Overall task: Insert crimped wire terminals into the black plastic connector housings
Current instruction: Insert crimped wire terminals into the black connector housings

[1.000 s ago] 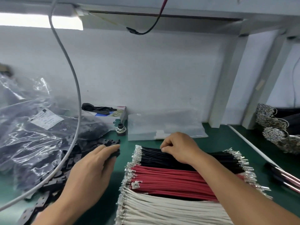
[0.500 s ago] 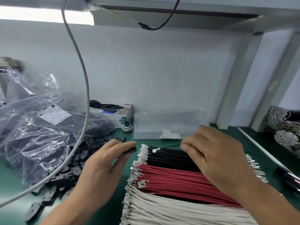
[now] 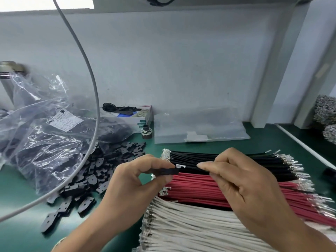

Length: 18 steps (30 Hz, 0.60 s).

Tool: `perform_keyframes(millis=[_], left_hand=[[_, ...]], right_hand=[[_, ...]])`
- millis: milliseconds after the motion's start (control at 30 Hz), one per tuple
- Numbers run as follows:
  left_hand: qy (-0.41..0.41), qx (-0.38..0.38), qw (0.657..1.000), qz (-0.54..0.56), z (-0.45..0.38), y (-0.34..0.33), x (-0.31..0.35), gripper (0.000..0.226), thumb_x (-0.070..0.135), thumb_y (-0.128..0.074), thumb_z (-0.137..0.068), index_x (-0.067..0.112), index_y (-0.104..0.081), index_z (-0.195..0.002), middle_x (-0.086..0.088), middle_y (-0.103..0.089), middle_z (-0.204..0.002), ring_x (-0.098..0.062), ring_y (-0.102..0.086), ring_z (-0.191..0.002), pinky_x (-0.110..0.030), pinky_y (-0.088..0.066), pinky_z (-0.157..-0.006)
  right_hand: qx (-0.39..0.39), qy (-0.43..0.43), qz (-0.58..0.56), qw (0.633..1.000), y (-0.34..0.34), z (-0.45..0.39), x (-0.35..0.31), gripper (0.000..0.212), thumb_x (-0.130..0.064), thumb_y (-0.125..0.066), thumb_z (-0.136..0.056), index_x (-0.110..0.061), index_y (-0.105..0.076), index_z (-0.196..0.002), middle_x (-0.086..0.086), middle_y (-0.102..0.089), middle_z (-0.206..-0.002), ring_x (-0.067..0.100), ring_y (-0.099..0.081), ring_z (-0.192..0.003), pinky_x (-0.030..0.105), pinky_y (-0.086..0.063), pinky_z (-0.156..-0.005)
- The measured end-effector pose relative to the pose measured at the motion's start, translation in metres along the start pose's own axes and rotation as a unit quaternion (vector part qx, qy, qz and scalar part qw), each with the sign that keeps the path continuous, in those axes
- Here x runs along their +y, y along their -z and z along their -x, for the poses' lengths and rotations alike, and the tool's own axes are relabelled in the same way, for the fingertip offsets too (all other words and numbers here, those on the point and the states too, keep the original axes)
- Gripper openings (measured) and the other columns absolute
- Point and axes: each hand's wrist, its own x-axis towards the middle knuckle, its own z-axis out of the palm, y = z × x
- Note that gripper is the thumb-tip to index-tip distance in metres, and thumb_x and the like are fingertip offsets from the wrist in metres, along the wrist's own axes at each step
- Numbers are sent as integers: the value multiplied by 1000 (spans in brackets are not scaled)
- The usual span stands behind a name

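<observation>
My left hand (image 3: 134, 180) pinches a black connector housing (image 3: 166, 171) between thumb and fingers, above the left ends of the wire bundles. My right hand (image 3: 241, 184) pinches a black wire (image 3: 190, 167) whose silver crimped terminal (image 3: 180, 166) sits right at the housing's open end. Below the hands lie three rows of cut wires on the green mat: black wires (image 3: 236, 159) at the back, red wires (image 3: 196, 190) in the middle, white wires (image 3: 185, 226) nearest me, all with metal terminals on both ends.
A heap of loose black housings (image 3: 94, 171) spills from a clear plastic bag (image 3: 45, 135) at the left. A grey cable (image 3: 94, 113) arcs across the left. At the back stand a small box (image 3: 140, 119), a black spool (image 3: 146, 131) and a flat clear bag (image 3: 200, 128). Terminal bundles (image 3: 327, 113) sit far right.
My right hand lifted a black wire from the bundle and brought its terminal to the housing. My left hand rose with the housing toward the wires. The camera tilted down and closer.
</observation>
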Motion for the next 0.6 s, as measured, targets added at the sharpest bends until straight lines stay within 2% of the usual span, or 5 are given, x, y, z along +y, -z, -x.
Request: perform_keyframes(millis=[100, 367, 467, 600], left_hand=[[-10, -12, 999, 33, 2, -2, 3, 20, 20, -82, -77, 34, -82, -91, 6, -77, -88, -15, -73, -87, -13, -52, -78], [-7, -23, 998, 64, 2, -2, 6, 19, 21, -84, -74, 34, -82, -89, 3, -78, -88, -17, -74, -85, -17, -55, -79], [-4, -25, 998, 49, 1, -1, 8, 20, 17, -85, -75, 32, -83, -88, 3, -77, -87, -17, -73, -84, -15, -53, -77], [-26, -17, 999, -15, 3, -2, 10, 29, 4, -87, -76, 30, -84, -88, 7, -75, -88, -13, -72, -81, -10, -51, -72]], right_hand=[[9, -10, -24, 1000, 0, 1, -1, 21, -29, -63, -92, -31, -78, -108, -15, -55, -85, 2, -51, -68, 10, -37, -62], [-4, -35, -55, 998, -1, 0, -7, 16, -34, -64, -90, -34, -79, -98, -15, -56, -83, 9, -56, -70, 17, -42, -61], [-29, -51, -71, 996, -3, 0, -10, 15, -34, -62, -92, -35, -77, -96, -16, -57, -85, 10, -59, -74, 25, -48, -60], [-41, -39, -14, 998, -8, -1, -15, 17, -33, -57, -95, -32, -73, -94, -19, -55, -86, 2, -57, -77, 22, -49, -62]])
